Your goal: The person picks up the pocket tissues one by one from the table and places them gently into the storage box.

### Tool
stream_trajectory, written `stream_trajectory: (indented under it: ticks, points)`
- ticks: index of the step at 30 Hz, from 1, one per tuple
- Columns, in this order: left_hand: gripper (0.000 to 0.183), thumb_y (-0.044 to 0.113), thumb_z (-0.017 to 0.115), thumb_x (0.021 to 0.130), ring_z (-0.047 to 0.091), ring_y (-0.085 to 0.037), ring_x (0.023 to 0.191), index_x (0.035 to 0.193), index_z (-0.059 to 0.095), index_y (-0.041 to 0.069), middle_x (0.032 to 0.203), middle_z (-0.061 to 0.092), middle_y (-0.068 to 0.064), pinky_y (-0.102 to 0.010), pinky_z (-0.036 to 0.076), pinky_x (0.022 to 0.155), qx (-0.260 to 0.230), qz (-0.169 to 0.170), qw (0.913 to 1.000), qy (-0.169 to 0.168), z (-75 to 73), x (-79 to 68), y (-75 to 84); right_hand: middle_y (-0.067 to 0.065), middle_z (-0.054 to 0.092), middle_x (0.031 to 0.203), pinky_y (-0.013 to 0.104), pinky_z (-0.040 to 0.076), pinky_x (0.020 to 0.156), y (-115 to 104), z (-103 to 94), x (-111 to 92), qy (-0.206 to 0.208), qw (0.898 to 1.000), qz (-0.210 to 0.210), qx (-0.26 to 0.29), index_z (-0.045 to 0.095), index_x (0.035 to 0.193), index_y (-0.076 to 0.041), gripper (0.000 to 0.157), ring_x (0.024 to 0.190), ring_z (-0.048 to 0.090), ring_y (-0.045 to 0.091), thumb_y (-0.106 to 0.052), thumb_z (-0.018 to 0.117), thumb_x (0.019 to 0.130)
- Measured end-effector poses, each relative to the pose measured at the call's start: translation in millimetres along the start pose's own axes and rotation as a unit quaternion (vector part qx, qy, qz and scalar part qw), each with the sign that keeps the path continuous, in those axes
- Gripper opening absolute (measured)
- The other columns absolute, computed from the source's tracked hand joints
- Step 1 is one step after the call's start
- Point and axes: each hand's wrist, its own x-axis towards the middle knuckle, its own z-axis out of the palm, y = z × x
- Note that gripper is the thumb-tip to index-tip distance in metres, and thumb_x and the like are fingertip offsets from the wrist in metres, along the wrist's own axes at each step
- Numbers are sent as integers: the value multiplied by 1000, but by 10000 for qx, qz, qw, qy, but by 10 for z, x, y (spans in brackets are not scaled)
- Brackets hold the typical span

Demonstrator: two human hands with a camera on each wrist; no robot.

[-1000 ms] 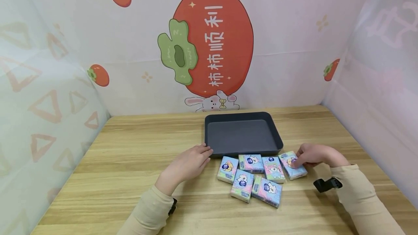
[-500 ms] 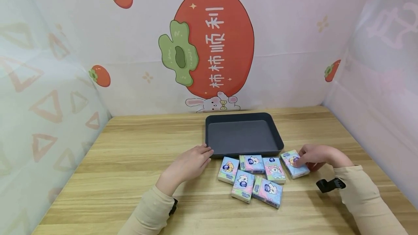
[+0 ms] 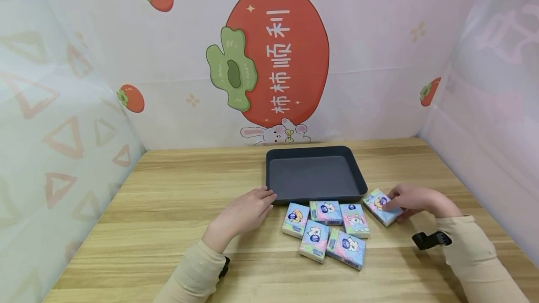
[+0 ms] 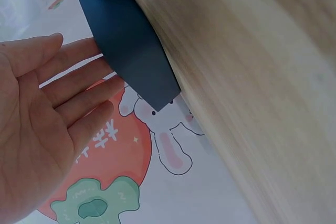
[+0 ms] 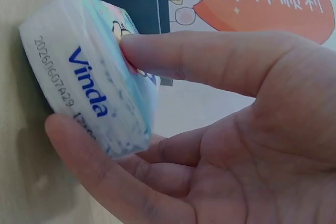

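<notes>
We see the right hand (image 3: 416,199) pinching a pastel-blue, rectangular, plastic-wrapped tissue pack (image 3: 379,206) between thumb and fingers, just beside the right front corner of a dark grey rectangular tray (image 3: 313,174). We find the left hand (image 3: 243,212) with fingers extended, fingertips at the tray's left side. We count 5 similar patterned packs (image 3: 315,241) clustered before it on the light wood-grain worktop (image 3: 189,183).

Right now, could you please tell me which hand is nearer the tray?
The left hand, at the tray's near left corner; the right hand is apart, to the tray's right.
</notes>
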Motion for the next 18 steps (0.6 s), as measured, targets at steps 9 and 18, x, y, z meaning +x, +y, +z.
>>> stream_trajectory:
  ticks: [9, 18]
  points:
    - [36, 23, 49, 99, 49, -27, 129, 129, 59, 5, 134, 57, -11, -38, 42, 108, 27, 15, 10000, -16, 6, 9, 1, 8, 61, 92, 30, 57, 68, 45, -94, -37, -2, 9998, -142, 156, 53, 112, 15, 44, 73, 60, 13, -22, 63, 90]
    - [36, 23, 49, 99, 49, -27, 129, 128, 59, 4, 133, 57, -12, -38, 42, 108, 8, 14, 10000, -13, 2, 8, 3, 11, 61, 97, 28, 57, 68, 29, -195, -73, 235, 9996, -148, -31, 48, 119, 19, 56, 77, 58, 11, -24, 65, 89]
